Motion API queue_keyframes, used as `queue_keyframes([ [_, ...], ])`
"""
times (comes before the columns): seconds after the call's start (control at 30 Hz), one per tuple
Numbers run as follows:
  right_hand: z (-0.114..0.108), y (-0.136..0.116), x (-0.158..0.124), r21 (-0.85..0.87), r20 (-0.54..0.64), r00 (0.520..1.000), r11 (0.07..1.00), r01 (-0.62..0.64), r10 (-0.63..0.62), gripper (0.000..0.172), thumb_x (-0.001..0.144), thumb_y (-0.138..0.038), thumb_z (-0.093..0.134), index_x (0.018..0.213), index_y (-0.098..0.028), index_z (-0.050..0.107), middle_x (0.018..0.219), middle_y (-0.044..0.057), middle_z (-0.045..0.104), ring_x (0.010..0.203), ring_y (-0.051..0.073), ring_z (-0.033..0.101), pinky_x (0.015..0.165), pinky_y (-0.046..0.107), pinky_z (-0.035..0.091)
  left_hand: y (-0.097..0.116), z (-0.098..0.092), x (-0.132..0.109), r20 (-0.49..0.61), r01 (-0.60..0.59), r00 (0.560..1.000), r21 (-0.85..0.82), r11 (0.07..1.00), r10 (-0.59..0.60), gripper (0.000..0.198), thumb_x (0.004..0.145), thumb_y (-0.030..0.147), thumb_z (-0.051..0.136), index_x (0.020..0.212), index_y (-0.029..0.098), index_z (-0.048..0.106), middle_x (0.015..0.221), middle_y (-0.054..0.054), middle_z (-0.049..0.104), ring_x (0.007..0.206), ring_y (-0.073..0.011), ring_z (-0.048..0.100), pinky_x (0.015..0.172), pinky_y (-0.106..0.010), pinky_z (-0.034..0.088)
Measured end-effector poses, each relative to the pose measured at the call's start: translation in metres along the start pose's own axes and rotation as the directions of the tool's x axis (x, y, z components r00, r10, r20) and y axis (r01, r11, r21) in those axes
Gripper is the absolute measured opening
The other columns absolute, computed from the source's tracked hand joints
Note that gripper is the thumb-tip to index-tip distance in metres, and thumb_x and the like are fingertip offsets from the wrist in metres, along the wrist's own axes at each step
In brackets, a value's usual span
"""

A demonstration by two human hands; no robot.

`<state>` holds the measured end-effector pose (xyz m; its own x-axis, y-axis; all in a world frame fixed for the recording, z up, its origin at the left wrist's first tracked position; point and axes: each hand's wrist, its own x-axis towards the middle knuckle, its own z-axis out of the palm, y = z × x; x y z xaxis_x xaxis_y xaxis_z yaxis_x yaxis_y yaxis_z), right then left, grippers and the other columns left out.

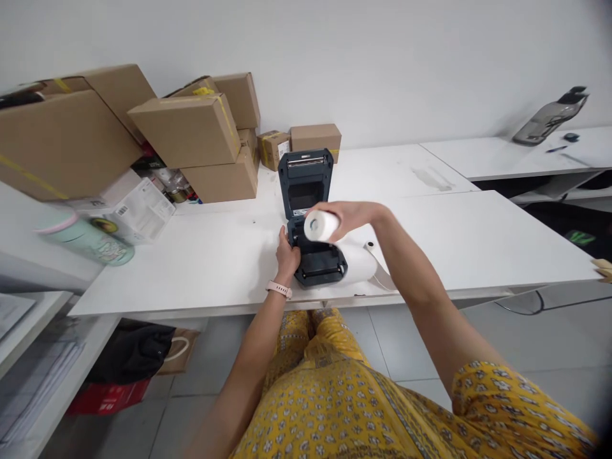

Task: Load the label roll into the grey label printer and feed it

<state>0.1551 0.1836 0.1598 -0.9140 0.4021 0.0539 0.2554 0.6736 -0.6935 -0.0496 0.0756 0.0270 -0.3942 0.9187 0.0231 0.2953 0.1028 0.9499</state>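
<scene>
white roll, bluish core — dark printer, open

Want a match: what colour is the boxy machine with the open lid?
Dark blue-grey boxy machine, head view.

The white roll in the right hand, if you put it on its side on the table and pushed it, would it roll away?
The white roll would probably roll, because it is shaped like a round tube. It likely isn't very heavy, since the right hand alone holds it up.
</scene>
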Motion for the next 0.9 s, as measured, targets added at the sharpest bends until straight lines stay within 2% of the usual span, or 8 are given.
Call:
queue_keyframes([
  [0.1, -0.017, 0.006, -0.045, 0.204, -0.264, 0.964, 0.979, 0.03, 0.025, 0.083, 0.062, -0.044, 0.091, 0.137, -0.026, 0.059, 0.141, 0.008, 0.066, 0.128, 0.033, 0.062, 0.11, 0.046, 0.051, -0.003, 0.001, 0.001, -0.011, 0.012, 1.0, -0.019, 1.0, -0.013, 0.094, 0.073, 0.002, 0.058, 0.162, 0.022, 0.034, 0.156, -0.01, 0.059, 0.144, -0.0287, 0.056, 0.125, -0.047, 0.038],
  [0.23, -0.012, 0.048, -0.072, 0.363, -0.452, 0.856, 0.928, -0.08, 0.251, 0.076, 0.061, -0.038, 0.087, 0.129, -0.023, 0.055, 0.136, 0.012, 0.065, 0.124, 0.033, 0.062, 0.105, 0.048, 0.053, -0.005, 0.002, 0.004, -0.006, 0.035, 0.999, -0.002, 0.999, -0.035, 0.094, 0.073, 0.001, 0.058, 0.161, 0.025, 0.036, 0.154, -0.008, 0.061, 0.142, -0.0264, 0.059, 0.126, -0.046, 0.038],
  [0.37, 0.013, 0.094, -0.063, 0.383, -0.435, 0.77, 0.87, -0.31, 0.466, 0.071, 0.054, -0.029, 0.081, 0.118, -0.021, 0.052, 0.126, 0.013, 0.064, 0.117, 0.033, 0.061, 0.101, 0.051, 0.055, -0.007, 0.002, 0.004, -0.001, 0.015, 1.0, -0.03, 0.999, -0.015, 0.09, 0.075, 0.001, 0.057, 0.16, 0.022, 0.038, 0.155, -0.01, 0.06, 0.142, -0.0256, 0.058, 0.125, -0.045, 0.04],
  [0.5, 0.038, 0.113, -0.05, 0.371, -0.371, 0.768, 0.841, -0.393, 0.522, 0.069, 0.055, -0.025, 0.079, 0.118, -0.021, 0.051, 0.124, 0.012, 0.065, 0.114, 0.031, 0.062, 0.104, 0.053, 0.053, -0.009, 0.002, 0.005, 0.001, -0.011, 1.0, -0.043, 0.999, 0.012, 0.087, 0.076, 0.002, 0.057, 0.16, 0.018, 0.04, 0.156, -0.013, 0.059, 0.143, -0.0267, 0.057, 0.124, -0.045, 0.041],
  [0.6, 0.043, 0.116, -0.055, 0.374, -0.342, 0.778, 0.836, -0.402, 0.527, 0.073, 0.056, -0.024, 0.082, 0.123, -0.02, 0.053, 0.129, 0.013, 0.066, 0.117, 0.031, 0.063, 0.108, 0.056, 0.051, -0.011, 0.002, 0.007, 0.012, -0.013, 1.0, -0.054, 0.998, 0.013, 0.088, 0.075, 0.001, 0.057, 0.159, 0.019, 0.04, 0.159, -0.011, 0.056, 0.147, -0.0246, 0.054, 0.126, -0.041, 0.038],
  [0.7, 0.035, 0.117, -0.081, 0.479, -0.353, 0.78, 0.816, -0.323, 0.517, 0.076, 0.062, -0.03, 0.084, 0.132, -0.024, 0.055, 0.145, 0.015, 0.061, 0.127, 0.032, 0.062, 0.111, 0.056, 0.05, -0.013, 0.002, 0.008, 0.007, -0.006, 1.0, -0.052, 0.999, 0.006, 0.088, 0.073, 0.001, 0.057, 0.157, 0.022, 0.044, 0.16, -0.007, 0.056, 0.15, -0.0222, 0.05, 0.128, -0.037, 0.035],
  [0.8, 0.032, 0.118, -0.121, 0.595, -0.385, 0.761, 0.771, -0.227, 0.521, 0.061, 0.068, -0.034, 0.081, 0.127, -0.025, 0.065, 0.15, 0.015, 0.059, 0.133, 0.032, 0.061, 0.114, 0.059, 0.045, -0.013, 0.0, 0.01, 0.009, -0.004, 1.0, -0.036, 0.999, 0.004, 0.087, 0.072, 0.001, 0.057, 0.156, 0.022, 0.048, 0.158, -0.007, 0.058, 0.148, -0.0226, 0.053, 0.128, -0.037, 0.035],
  [0.9, 0.047, 0.116, -0.149, 0.582, -0.298, 0.786, 0.755, -0.301, 0.542, 0.054, 0.066, -0.033, 0.083, 0.118, -0.022, 0.073, 0.139, 0.014, 0.068, 0.129, 0.032, 0.063, 0.113, 0.057, 0.046, -0.015, 0.0, 0.014, 0.032, -0.01, 0.999, -0.028, 1.0, 0.011, 0.087, 0.07, 0.0, 0.057, 0.155, 0.021, 0.05, 0.154, -0.008, 0.062, 0.145, -0.0239, 0.056, 0.127, -0.039, 0.037],
])
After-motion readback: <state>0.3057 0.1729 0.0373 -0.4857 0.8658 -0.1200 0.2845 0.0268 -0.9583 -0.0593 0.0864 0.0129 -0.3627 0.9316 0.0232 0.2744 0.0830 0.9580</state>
